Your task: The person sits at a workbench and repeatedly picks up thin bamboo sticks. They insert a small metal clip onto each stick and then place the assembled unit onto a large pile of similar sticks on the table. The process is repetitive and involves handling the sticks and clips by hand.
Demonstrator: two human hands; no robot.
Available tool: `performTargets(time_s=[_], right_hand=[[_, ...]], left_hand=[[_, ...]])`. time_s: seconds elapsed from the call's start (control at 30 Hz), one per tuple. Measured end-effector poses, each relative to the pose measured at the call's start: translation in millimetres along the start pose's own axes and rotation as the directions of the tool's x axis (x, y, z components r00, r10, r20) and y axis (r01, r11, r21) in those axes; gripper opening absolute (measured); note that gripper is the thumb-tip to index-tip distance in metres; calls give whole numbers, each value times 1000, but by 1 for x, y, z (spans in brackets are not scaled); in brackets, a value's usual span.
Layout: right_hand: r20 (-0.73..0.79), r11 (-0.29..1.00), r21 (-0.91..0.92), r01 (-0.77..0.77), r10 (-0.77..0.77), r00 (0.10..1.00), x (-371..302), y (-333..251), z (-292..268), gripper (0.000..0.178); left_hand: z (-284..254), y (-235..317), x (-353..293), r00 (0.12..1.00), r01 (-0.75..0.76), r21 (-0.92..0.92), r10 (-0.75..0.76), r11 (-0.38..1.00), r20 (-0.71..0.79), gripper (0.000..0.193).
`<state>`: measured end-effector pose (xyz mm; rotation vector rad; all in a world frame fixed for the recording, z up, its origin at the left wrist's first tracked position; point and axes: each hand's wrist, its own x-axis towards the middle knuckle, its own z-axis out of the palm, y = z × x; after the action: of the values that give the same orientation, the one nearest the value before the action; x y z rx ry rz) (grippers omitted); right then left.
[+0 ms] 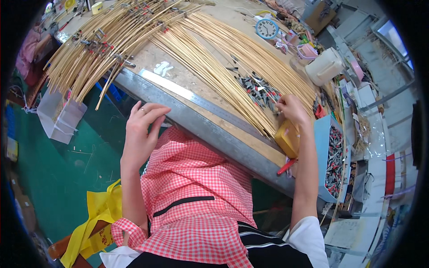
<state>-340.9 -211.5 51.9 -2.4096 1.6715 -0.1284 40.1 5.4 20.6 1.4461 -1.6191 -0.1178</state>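
Observation:
My left hand [144, 129] is raised at the front edge of the workbench [178, 107], its fingers bent forward and the thumb apart. Nothing shows in it. My right hand [292, 109] is pinched closed beside a pile of small black and red clips [259, 89]; whatever lies between its fingertips is too small to make out. Just below that hand sits a yellow block [288, 138]. Long thin bamboo strips [219, 78] lie across the bench, their near ends by the block. A metal ruler [205, 102] runs along the front edge.
Many clamped bamboo strips [98, 53] overhang the bench at the far left. A light blue bin of clips [333, 156] stands right of my right forearm. A red-handled tool [286, 167] lies at the bench edge. Behind are a blue clock [267, 28] and a white jug [325, 67].

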Motion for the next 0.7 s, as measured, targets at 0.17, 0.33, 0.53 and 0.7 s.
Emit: performTargets(time_s=[0.17, 0.33, 0.53, 0.7], right_hand=[[-391, 986, -157, -49, -16, 920, 27, 49, 22, 19], [-351, 971, -237, -39, -48, 935, 52, 77, 29, 18], [-298, 957, -276, -86, 0, 954, 55, 79, 25, 16], [-397, 979, -186, -90, 9, 918, 42, 75, 4, 15]], left_hand=[[13, 0, -1, 997, -37, -49, 40, 998, 60, 18], [17, -1, -2, 996, -40, -45, 43, 998, 79, 18], [18, -10, -5, 993, -34, -61, 41, 998, 111, 17], [18, -13, -8, 995, -31, -43, 35, 999, 94, 17]])
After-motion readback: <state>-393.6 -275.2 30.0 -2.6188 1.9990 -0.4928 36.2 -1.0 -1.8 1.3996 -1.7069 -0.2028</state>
